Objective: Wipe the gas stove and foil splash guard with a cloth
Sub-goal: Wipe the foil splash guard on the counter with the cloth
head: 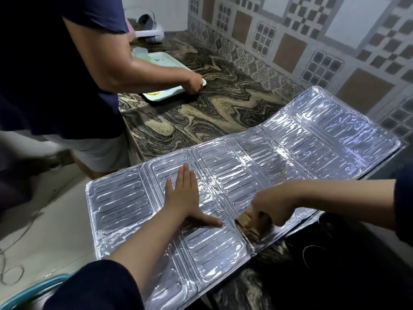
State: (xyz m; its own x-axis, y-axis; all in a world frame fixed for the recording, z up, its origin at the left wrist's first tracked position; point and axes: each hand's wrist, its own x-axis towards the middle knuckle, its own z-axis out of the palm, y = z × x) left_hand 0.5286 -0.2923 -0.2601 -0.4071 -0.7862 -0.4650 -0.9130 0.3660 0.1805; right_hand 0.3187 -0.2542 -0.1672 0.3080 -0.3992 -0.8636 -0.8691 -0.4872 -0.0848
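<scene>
Here, at the bottom of the frame, two dark-sleeved forearms reach out over a foil splash guard (234, 175) that lies flat and unfolded across the middle of the picture, its near left part hanging past the counter edge over the floor. The left hand (185, 198) presses palm-down on the foil at lower centre, fingers straight and together, thumb spread out to the right. The right hand (271, 209), just right of it, is curled around something brownish (250, 222) held against the foil near a fold; it is too blurred to say whether this is a cloth. Under the guard's lower right edge a dark surface (335, 253) shows, and whether it is the stove cannot be told.

Farther back, a swirled brown-and-black stone counter (212, 113) runs toward the upper left. There a second person in a dark shirt (55, 63) holds the edge of a pale tray (165, 63) lying on the counter. A white appliance (147, 25) sits at the far end. A patterned tile wall (312, 41) fills the upper right.
</scene>
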